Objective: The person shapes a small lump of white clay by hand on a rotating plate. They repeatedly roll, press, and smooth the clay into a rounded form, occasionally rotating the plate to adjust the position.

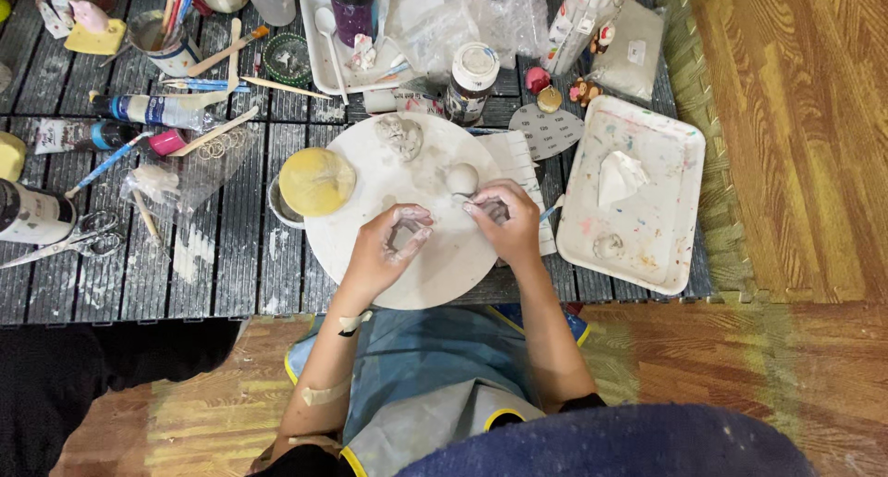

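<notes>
Two clay-smeared hands are seen over one round white work board [407, 255] on a dark slatted table [222, 255]. The left hand [387, 246] is curled, its thumb and fingertips closed in a ring on a small piece of pale clay [413, 220]. The right hand [504, 220] is pinched shut on a thin tool [474, 202], whose tip is set against one small clay ball [462, 178] resting on the board. The two hands are held just apart. One rough lump of clay [403, 135] is left at the board's far edge.

One yellow domed sponge [316, 182] is seated on a cup at the board's left rim. One pair of scissors [69, 239] lies far left, beside one black-and-white bottle [32, 215] on its side. Two white rectangular trays are counted: a paint-speckled one [668, 153] at the right, holding one crumpled tissue [620, 178], and one [314, 61] at the top. One round jar [472, 81] with a white lid and dark label stands above the board, and one blue-labelled tube [153, 110] lies at upper left
</notes>
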